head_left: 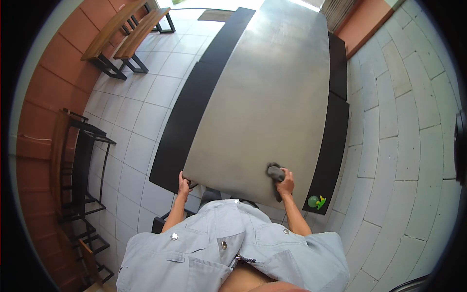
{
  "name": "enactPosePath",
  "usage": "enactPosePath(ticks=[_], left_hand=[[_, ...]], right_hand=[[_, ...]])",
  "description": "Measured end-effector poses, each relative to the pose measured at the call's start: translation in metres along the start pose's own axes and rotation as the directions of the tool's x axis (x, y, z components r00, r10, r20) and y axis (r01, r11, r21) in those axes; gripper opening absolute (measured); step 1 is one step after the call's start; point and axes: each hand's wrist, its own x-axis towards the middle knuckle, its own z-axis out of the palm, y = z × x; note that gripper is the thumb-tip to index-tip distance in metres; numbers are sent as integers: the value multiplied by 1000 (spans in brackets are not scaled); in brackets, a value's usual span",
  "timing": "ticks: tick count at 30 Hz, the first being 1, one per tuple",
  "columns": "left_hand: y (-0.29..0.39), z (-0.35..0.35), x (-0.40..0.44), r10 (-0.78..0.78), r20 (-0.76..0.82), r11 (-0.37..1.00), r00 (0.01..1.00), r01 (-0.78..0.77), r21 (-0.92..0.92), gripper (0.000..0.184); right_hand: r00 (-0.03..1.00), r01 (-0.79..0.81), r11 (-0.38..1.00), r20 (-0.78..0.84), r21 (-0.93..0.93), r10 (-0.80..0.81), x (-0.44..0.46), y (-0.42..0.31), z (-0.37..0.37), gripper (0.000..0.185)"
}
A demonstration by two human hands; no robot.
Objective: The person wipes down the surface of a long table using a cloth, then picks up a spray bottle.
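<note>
A long metal-topped table stretches away in front of me. My right hand is closed on a dark grey cloth, which is bunched against the tabletop near its front right part. Part of the cloth hangs below the fingers toward the near edge. At the table's near left corner, my left hand grips the edge with its fingers curled around it. A small dark part shows beside those fingers; I cannot make out what it is.
Black benches run along the table's left side and right side. On the right bench's near end lie a green round item and a yellow-green item. Wooden benches and dark-framed furniture stand by the left wall.
</note>
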Motion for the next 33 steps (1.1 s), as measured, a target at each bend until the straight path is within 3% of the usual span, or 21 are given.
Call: enactPosePath(ticks=[5,7,9,10,13,14,15,17,18,20,22,24,27,29,31,33], left_hand=[[-2,-15,14,26,-35,1000,999,-27,-12,79],[-1,-24,16,0,3,1000,1000,0,-17,82],[-1,-29,19,-32,9,995,999,33,-92,85],[3,-26,23,-47,20,990,999,49,-132,86],[10,-27,33,-123,89,961,988,141,-240,93],[21,-26,24,-117,65,963,991,129,-238,65],[26,-31,31,-120,105,960,987,142,-241,52],[24,-41,43,-129,184,954,974,173,-244,32],[32,-42,38,-121,167,956,979,160,-244,33],[36,-51,49,-151,222,957,963,199,-212,26],[35,-59,55,-174,261,958,949,225,-179,27],[36,-68,60,-181,287,962,941,230,-146,28],[37,-72,67,-180,306,973,935,215,-85,27],[45,-70,63,-185,287,976,940,208,-55,25],[56,-69,58,-180,266,979,947,198,-43,23],[61,-61,54,-165,258,982,952,182,-42,21]], right_hand=[[964,-220,974,-139,57,226,76,-50,39,59],[973,-219,972,-53,87,224,80,-97,59,67],[981,-149,976,146,162,125,63,-140,92,67],[966,-43,969,256,243,-22,45,-162,104,69],[821,252,913,429,320,-377,-24,-192,140,63],[753,348,892,480,289,-450,-43,-198,133,63],[708,454,851,473,264,-524,-51,-184,142,56],[728,460,865,474,198,-496,-47,-166,109,59],[755,449,885,479,121,-448,-36,-149,96,57],[868,387,922,334,7,-366,-7,-124,65,56],[989,84,995,124,-58,-76,30,-110,51,59],[989,-138,990,-62,-15,137,75,-108,59,64],[980,-147,983,-120,113,161,117,-144,101,67],[996,-88,988,-2,129,89,114,-191,134,68],[970,-2,992,240,125,-29,88,-243,155,67],[926,182,955,287,232,-246,44,-274,173,65]])
